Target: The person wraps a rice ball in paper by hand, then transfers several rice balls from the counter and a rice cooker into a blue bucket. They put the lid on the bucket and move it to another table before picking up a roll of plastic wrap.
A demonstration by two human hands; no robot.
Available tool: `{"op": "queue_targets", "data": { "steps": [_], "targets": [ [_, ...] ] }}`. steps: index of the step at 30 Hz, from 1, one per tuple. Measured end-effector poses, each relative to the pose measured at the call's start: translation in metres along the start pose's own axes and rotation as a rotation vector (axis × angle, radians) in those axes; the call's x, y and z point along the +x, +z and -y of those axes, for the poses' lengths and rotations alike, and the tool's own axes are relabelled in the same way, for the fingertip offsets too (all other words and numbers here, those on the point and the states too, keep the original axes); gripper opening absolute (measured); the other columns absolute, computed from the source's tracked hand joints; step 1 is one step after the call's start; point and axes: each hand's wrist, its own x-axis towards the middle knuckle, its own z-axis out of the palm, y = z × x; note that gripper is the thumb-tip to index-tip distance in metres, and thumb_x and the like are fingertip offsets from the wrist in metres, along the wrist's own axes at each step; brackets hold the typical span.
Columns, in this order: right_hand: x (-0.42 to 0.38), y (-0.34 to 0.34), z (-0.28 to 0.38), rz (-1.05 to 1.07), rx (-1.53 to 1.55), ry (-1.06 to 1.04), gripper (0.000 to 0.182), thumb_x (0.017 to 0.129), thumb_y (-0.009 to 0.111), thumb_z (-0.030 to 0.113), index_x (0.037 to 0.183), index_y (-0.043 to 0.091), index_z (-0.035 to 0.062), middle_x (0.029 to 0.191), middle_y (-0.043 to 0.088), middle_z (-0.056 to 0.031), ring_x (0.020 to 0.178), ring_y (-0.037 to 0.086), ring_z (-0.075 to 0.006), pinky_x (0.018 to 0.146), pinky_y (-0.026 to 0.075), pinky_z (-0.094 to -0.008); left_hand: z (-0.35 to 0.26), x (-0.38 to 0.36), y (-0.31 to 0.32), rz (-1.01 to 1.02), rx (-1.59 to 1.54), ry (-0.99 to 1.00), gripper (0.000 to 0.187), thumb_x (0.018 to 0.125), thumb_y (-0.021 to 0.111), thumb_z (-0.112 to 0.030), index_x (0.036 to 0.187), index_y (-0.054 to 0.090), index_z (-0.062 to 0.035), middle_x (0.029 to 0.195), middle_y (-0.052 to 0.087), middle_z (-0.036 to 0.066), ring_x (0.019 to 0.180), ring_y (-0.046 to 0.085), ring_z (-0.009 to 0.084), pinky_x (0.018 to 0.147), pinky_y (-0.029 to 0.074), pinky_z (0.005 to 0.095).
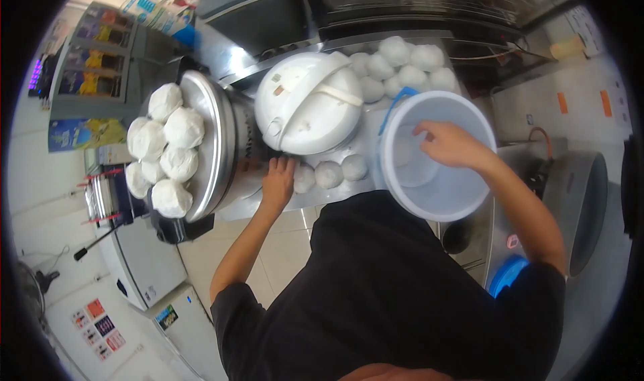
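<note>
My right hand (448, 143) is inside the mouth of a white plastic bucket (469, 113) with a blue handle (396, 106); its fingers are curled together, and I cannot tell whether they hold anything small. My left hand (276, 178) lies on the steel counter (258, 210), fingers stretched forward, right beside a short row of round white balls (329, 174) that look like dough. Just beyond those fingers stands a large white lidded container (308, 102) with a bar handle across its top.
More white balls (402, 62) crowd the counter's back right. On the left, larger white lumps (178, 127) rest on the round steel lid (209, 146) of a big cooker. A grey bin (245, 12) stands behind, and a steel machine (583, 213) is at the right.
</note>
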Motion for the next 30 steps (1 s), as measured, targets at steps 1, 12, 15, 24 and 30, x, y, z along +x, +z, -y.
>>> {"op": "queue_targets", "data": {
  "steps": [1,12,15,24,30],
  "targets": [
    [-0.018,-0.012,0.022,-0.030,0.000,-0.053,0.039,0.090,0.061,0.019,0.125,0.070,0.0036,0.095,0.072,-0.0155,0.081,0.071,-0.0241,0.076,0.059,-0.0386,-0.003,-0.005,-0.012,-0.050,-0.002,0.018,0.056,0.075,0.071,-0.004,0.130,0.059,-0.0065,0.134,0.062,0.012,0.120,0.058,0.0368,0.092,0.060,0.0472],
    [-0.040,0.066,0.131,0.612,1.529,0.277,0.069,0.102,0.069,0.049,0.145,0.050,-0.0021,0.136,0.062,-0.0178,0.120,0.065,-0.0245,0.100,0.058,-0.0420,-0.084,-0.063,-0.179,-0.641,-0.124,0.452,0.045,0.074,0.086,-0.005,0.117,0.072,-0.0088,0.134,0.071,0.012,0.113,0.064,0.0323,0.092,0.056,0.0435],
    [-0.037,0.049,0.141,0.646,1.618,0.084,0.067,0.100,0.074,0.042,0.146,0.050,-0.0006,0.136,0.063,-0.0156,0.123,0.065,-0.0245,0.103,0.056,-0.0428,-0.109,-0.040,-0.178,-0.804,-0.124,0.643,0.033,0.087,0.079,-0.013,0.120,0.074,-0.0160,0.129,0.074,0.010,0.111,0.067,0.0287,0.082,0.059,0.0386],
    [-0.038,-0.022,0.044,0.150,1.133,0.044,0.054,0.091,0.083,0.012,0.138,0.060,-0.0010,0.127,0.071,-0.0134,0.117,0.071,-0.0235,0.102,0.058,-0.0380,-0.167,-0.011,-0.167,-0.740,-0.570,0.711,0.038,0.075,0.083,0.003,0.110,0.075,-0.0102,0.124,0.073,0.013,0.112,0.069,0.0316,0.087,0.060,0.0434],
    [0.014,0.047,-0.064,-0.391,1.076,0.636,0.049,0.087,0.084,0.004,0.130,0.063,-0.0081,0.121,0.072,-0.0196,0.106,0.075,-0.0348,0.086,0.067,-0.0432,-0.157,-0.029,-0.122,-0.644,-0.851,0.298,0.030,0.076,0.080,0.006,0.102,0.073,-0.0067,0.100,0.072,0.010,0.085,0.069,0.0300,0.073,0.055,0.0389]
  ]
}}
